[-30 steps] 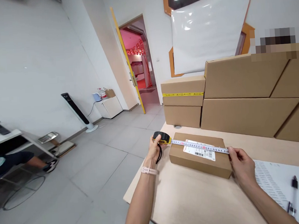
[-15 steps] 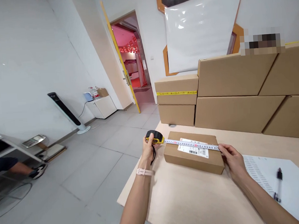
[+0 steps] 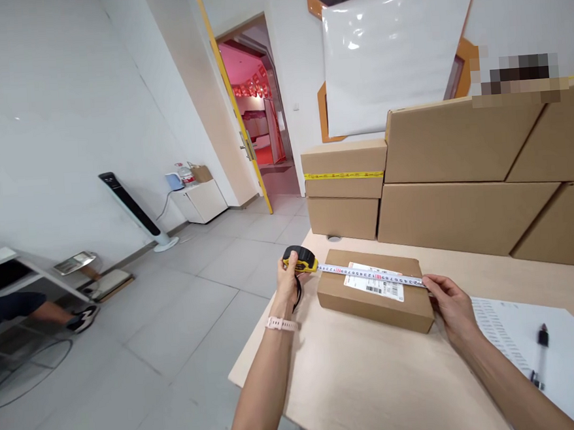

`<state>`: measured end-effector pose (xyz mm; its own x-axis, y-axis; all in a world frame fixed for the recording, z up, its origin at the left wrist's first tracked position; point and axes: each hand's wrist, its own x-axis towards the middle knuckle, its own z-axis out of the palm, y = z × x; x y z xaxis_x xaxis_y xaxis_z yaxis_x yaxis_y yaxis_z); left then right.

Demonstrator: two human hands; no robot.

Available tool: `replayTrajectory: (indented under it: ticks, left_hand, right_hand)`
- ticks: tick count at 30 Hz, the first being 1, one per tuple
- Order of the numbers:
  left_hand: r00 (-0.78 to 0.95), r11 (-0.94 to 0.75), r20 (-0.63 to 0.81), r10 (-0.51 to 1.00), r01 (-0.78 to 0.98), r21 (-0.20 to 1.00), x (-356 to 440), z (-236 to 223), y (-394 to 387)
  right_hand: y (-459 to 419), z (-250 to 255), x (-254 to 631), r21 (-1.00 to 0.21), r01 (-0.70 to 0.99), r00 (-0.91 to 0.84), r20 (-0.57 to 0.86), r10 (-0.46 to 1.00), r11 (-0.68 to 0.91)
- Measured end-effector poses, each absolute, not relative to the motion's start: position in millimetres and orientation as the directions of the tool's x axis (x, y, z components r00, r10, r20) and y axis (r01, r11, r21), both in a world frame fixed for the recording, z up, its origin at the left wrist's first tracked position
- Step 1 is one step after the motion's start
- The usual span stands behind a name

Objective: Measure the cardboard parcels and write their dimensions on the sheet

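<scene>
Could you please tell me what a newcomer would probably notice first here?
Probably the tape measure in the left hand, its blade stretched over the box on the table to the right hand. Next, perhaps, the big cartons stacked at the table's far side, and the open yellow door in the background, left of them.
</scene>
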<state>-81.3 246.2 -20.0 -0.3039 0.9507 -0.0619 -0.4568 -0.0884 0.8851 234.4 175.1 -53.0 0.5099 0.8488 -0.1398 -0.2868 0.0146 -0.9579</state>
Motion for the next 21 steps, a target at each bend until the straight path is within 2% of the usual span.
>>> replayTrajectory:
  ticks: [21]
  left_hand:
    - [-0.291,-0.064,-0.07,0.954,-0.426,0.903,-81.9,-19.4,247.4]
  right_hand:
    - [176.1,-53.9,236.0,-0.94,-0.341,0.484,-0.19,0.854,-0.017]
